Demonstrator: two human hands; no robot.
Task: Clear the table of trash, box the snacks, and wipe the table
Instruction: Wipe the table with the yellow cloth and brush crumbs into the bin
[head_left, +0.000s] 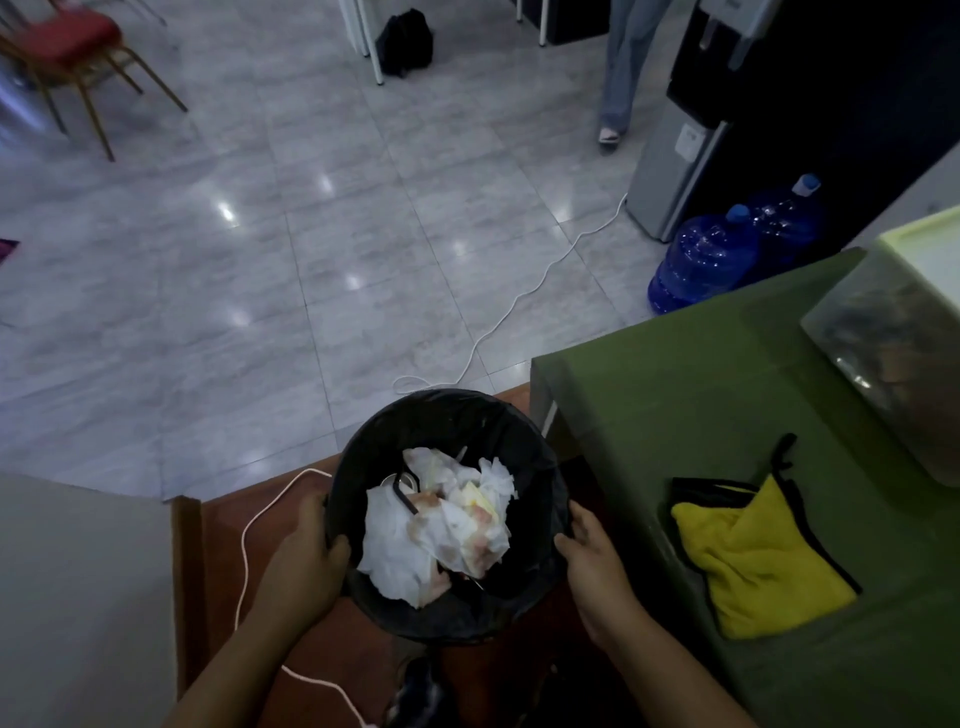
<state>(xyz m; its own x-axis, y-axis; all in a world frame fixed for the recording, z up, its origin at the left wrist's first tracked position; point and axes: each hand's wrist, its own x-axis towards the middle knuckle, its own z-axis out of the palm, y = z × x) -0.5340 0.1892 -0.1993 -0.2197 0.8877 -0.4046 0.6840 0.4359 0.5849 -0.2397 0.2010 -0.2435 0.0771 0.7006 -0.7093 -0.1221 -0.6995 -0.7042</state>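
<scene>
A black trash bin (447, 421) lined with a black bag sits low in front of me, left of the green-covered table (691, 395). Crumpled, stained white napkins (431, 530) and a black straw lie inside it. My left hand (311, 551) grips the bin's left rim. My right hand (592, 556) holds the right rim. A yellow cloth with black trim (758, 561) lies folded on the table near its front. A clear snack box with a pale lid (898, 353) stands at the table's right edge.
A white cable (519, 301) snakes across the grey tiled floor and past the bin. Two blue water jugs (727, 249) stand by a dispenser at the back right. A person's legs (623, 73) are far off. A red chair (67, 47) is at top left.
</scene>
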